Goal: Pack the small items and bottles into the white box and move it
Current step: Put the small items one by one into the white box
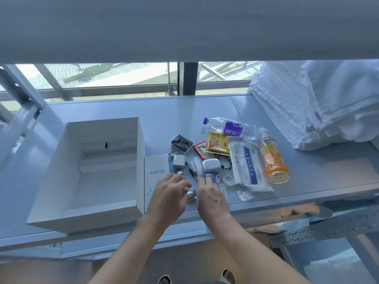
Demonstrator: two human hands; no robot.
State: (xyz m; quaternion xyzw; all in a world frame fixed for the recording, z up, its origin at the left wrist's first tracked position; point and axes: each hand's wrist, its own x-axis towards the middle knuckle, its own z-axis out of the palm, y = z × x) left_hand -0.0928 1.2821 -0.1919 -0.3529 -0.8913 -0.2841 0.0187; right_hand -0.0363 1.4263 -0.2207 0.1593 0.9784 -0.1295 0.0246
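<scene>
The white box [86, 173] sits open on the left part of the bench [123, 111], interior visible and holding no loose items. A small white Anker carton [156, 177] lies just beside the box's right wall.

The loose items lie in a cluster to the right of the box. At the far side, a clear water bottle with a purple label [229, 127] lies on its side. An orange drink bottle [272, 158] lies at the right edge of the cluster. Between and in front of these: a yellow sachet [217, 143], a red sachet [200, 150], a dark packet [181, 143], a white charger plug [178, 161], a white earbud case [211, 165], a roll of clear tape [228, 178] and a plastic mask pack [247, 167].

The left hand [169, 196] is curled, fingers closed around a metal watch [190, 194] just above the bench, near the carton. The right hand [211, 198] reaches into the cluster; its fingertips touch a small purple item [209, 177]. Whether that item is gripped cannot be determined.

Folded white towels [307, 103] are stacked at the far right of the bench, well apart from the cluster.
</scene>
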